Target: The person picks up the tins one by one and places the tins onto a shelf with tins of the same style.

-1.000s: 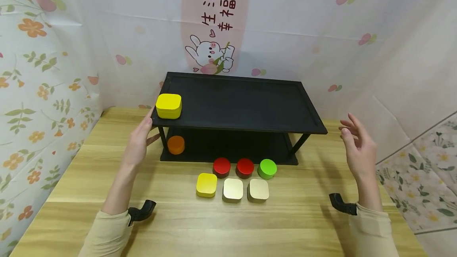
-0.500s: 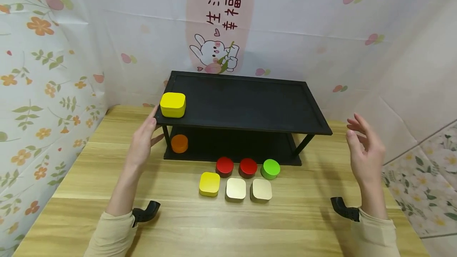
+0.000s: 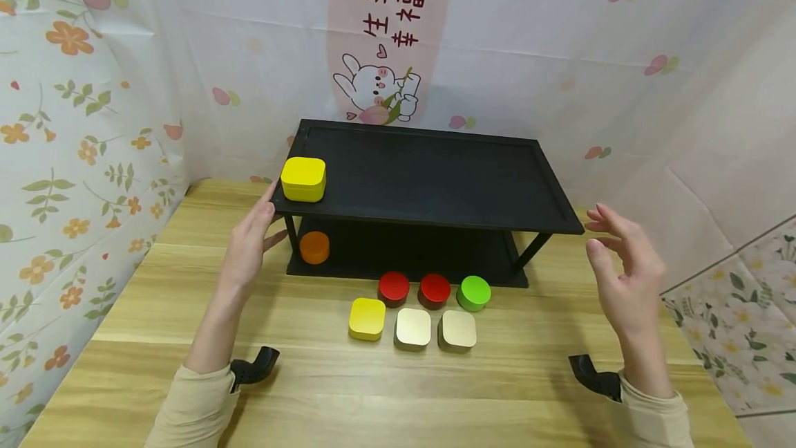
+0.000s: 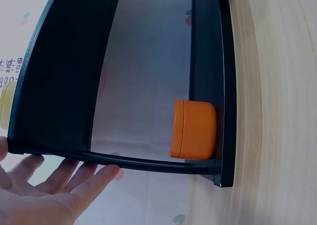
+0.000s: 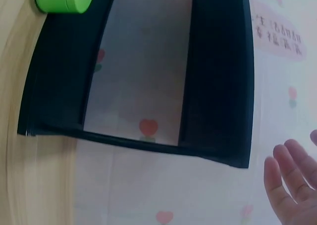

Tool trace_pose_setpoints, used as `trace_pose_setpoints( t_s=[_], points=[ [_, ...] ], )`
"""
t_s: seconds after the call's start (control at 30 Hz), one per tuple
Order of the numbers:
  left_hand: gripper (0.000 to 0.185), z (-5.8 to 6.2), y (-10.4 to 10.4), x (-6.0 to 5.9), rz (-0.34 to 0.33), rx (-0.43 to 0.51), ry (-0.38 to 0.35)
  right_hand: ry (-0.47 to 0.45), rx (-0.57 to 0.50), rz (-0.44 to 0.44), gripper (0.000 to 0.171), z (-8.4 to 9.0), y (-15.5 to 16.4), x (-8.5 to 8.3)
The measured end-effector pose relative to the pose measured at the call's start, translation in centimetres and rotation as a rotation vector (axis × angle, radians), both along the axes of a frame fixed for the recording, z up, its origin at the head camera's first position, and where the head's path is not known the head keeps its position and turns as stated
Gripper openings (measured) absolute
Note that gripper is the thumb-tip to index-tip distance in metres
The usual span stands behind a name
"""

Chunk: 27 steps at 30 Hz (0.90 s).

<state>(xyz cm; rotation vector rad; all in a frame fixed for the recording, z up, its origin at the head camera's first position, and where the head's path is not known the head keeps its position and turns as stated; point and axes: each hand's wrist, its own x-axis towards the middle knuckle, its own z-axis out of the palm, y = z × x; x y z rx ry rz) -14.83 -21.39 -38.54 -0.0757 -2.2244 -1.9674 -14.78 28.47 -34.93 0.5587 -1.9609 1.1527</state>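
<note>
A black two-tier shelf (image 3: 429, 178) stands on the wooden table. My left hand (image 3: 245, 247) rests at its left end, the thumb at the front corner of the top board and the fingers stretched along the side. In the left wrist view, these fingers (image 4: 99, 178) lie against the shelf's side. A yellow rounded-square box (image 3: 303, 180) sits on the top board close to that hand. On the lower board is a round orange box (image 3: 314, 247). My right hand (image 3: 628, 275) hovers in the air off the shelf's right end, holding nothing, its fingers loosely bent.
In front of the shelf stand two red round boxes (image 3: 394, 287) (image 3: 434, 290) and a green one (image 3: 474, 293). Nearer are a yellow square box (image 3: 367, 319) and two cream ones (image 3: 413, 328) (image 3: 457, 330). Patterned cloth (image 3: 249, 88) hangs behind and at the sides.
My right hand has moved left, closer to the shelf's right end. My left hand stays at the shelf's left end. The head view has shifted slightly.
</note>
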Motion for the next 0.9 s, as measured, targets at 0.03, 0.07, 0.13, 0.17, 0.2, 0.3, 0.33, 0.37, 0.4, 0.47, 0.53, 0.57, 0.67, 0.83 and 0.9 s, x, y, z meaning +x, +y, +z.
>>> trace_pose_setpoints(
  t_s=[0.03,0.07,0.13,0.17,0.2,0.3,0.33,0.37,0.4,0.47,0.53,0.57,0.67,0.83,0.9],
  points=[
    [0.052,0.0,0.0,0.0,0.000,0.001,-0.001,0.002,0.004,0.008,0.039,0.0,-0.1,0.0],
    [0.052,0.0,0.0,0.0,0.000,0.001,-0.001,0.003,0.008,0.015,0.039,-0.1,-0.2,0.0],
    [0.052,0.0,0.0,-0.1,-0.002,0.001,0.000,-0.004,0.020,0.026,0.039,-0.3,-0.4,-0.1],
    [0.052,-0.1,0.0,-0.1,-0.003,0.001,-0.001,-0.005,0.025,0.029,0.039,-0.4,-0.4,-0.1],
    [0.052,-0.1,0.0,-0.1,-0.005,0.001,-0.001,-0.007,0.031,0.034,0.040,-0.5,-0.5,-0.1],
    [0.052,-0.1,0.0,-0.1,-0.009,-0.003,0.000,-0.014,0.050,0.055,0.039,-0.8,-0.8,-0.1],
    [0.052,-0.1,0.0,-0.1,-0.008,-0.004,0.001,-0.016,0.059,0.067,0.039,-0.9,-0.9,-0.1],
    [0.052,-0.1,0.0,-0.1,-0.006,-0.005,0.001,-0.018,0.071,0.078,0.039,-1.1,-1.0,-0.2],
    [0.052,-0.1,0.0,-0.1,-0.002,-0.006,0.002,-0.026,0.084,0.092,0.039,-1.2,-1.1,-0.2],
    [0.052,0.0,0.0,-0.1,0.001,-0.009,0.004,-0.041,0.108,0.118,0.040,-1.5,-1.2,-0.4],
    [0.052,0.0,0.1,-0.1,0.003,-0.009,0.003,-0.054,0.134,0.138,0.041,-1.9,-1.4,-0.5],
    [0.052,0.0,0.1,-0.1,0.004,-0.011,0.003,-0.061,0.146,0.144,0.042,-2.1,-1.4,-0.5],
    [0.052,0.0,0.1,-0.1,0.004,-0.011,-0.001,-0.083,0.172,0.159,0.047,-2.7,-1.6,-0.6],
    [0.052,0.1,0.1,0.0,0.011,-0.015,-0.012,-0.115,0.213,0.188,0.055,-3.6,-2.1,-0.5],
    [0.051,0.1,0.1,0.1,0.013,-0.017,-0.017,-0.120,0.226,0.207,0.056,-3.9,-2.4,-0.4]
  ],
)
